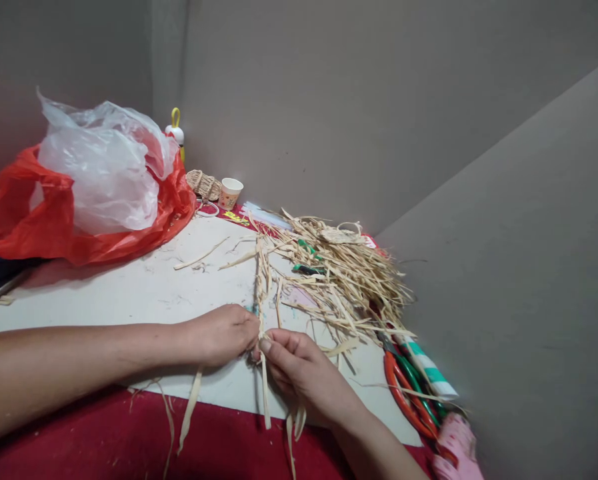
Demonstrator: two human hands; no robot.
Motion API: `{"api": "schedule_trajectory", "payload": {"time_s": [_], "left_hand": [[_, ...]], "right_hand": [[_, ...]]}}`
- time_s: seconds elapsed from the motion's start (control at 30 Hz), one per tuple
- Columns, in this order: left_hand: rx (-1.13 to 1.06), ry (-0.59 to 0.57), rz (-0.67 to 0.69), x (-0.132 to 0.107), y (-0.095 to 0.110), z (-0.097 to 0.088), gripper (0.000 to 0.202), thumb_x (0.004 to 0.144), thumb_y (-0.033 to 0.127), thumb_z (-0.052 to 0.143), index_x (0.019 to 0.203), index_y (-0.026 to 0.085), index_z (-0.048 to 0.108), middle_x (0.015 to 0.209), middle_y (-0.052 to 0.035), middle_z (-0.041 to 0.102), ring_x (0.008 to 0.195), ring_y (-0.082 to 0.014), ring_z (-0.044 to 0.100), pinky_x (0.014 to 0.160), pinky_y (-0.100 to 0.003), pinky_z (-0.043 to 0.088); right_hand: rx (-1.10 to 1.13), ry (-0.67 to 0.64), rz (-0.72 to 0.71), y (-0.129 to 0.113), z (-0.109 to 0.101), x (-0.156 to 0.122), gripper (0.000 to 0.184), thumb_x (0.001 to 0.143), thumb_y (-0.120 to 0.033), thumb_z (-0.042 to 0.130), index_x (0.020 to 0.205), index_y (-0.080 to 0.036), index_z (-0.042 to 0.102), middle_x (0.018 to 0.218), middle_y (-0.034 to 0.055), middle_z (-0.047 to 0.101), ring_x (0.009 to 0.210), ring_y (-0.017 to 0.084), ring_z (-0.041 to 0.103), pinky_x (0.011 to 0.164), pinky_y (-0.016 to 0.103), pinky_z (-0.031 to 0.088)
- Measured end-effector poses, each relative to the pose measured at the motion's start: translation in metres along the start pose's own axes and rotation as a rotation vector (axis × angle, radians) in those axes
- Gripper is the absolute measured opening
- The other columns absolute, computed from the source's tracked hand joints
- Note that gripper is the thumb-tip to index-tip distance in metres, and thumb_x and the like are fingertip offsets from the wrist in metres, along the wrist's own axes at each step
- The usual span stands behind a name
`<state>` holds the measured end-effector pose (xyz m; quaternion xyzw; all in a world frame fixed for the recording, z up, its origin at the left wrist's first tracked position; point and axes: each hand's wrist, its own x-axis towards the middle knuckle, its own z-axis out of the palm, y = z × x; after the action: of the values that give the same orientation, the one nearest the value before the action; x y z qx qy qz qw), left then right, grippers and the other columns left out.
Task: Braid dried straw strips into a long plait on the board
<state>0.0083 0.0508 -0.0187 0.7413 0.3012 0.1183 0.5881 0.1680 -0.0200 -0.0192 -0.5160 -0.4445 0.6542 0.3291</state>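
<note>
A pale straw braid [260, 280] runs away from me over the white board [129, 293]. At its near end my left hand [231, 333] is closed, fingers curled against the braid. My right hand [293, 363] meets it from the other side, pinching the same spot between thumb and fingers. Loose strands hang below both hands, one [191, 410] under the left wrist and another [265, 393] between the hands. Part of the left fingers is hidden.
A heap of dry straw [359, 267] lies at the back right. Orange-handled scissors [403, 393] and a green-striped roll [431, 367] sit at the right edge. A red plastic bag [53, 227] with clear plastic, a paper cup [230, 193] and a woven straw piece [203, 185] stand behind.
</note>
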Motion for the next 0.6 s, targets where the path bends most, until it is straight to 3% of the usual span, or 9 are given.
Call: {"api": "schedule_trajectory", "payload": {"time_s": [0.3, 0.43, 0.6], "left_hand": [[-0.245, -0.069, -0.071, 0.001, -0.003, 0.003, 0.022, 0.073, 0.029, 0.043, 0.054, 0.017, 0.045, 0.048, 0.0062, 0.036, 0.047, -0.0072, 0.027, 0.048, -0.022, 0.022], [-0.232, -0.022, -0.091, 0.000, -0.003, 0.005, 0.020, 0.071, 0.027, 0.043, 0.054, 0.017, 0.045, 0.047, 0.0063, 0.035, 0.047, -0.0075, 0.026, 0.048, -0.023, 0.021], [-0.135, 0.000, -0.097, -0.001, 0.001, 0.003, 0.019, 0.069, 0.023, 0.041, 0.052, 0.017, 0.044, 0.048, 0.0062, 0.037, 0.048, -0.0078, 0.030, 0.049, -0.022, 0.023]], "right_hand": [[-0.575, 0.133, -0.192, -0.007, 0.005, -0.008, 0.031, 0.091, -0.038, 0.041, 0.072, -0.015, 0.052, 0.066, -0.0012, 0.046, 0.064, 0.011, 0.041, 0.058, 0.022, 0.034], [-0.720, 0.147, -0.219, -0.009, 0.005, -0.010, 0.028, 0.092, -0.034, 0.039, 0.073, -0.017, 0.053, 0.069, 0.0005, 0.053, 0.065, 0.013, 0.045, 0.062, 0.024, 0.035], [-0.798, 0.189, -0.205, -0.011, -0.002, -0.016, 0.030, 0.089, -0.036, 0.043, 0.066, -0.018, 0.051, 0.063, -0.0001, 0.050, 0.059, 0.012, 0.043, 0.056, 0.023, 0.034]]}}
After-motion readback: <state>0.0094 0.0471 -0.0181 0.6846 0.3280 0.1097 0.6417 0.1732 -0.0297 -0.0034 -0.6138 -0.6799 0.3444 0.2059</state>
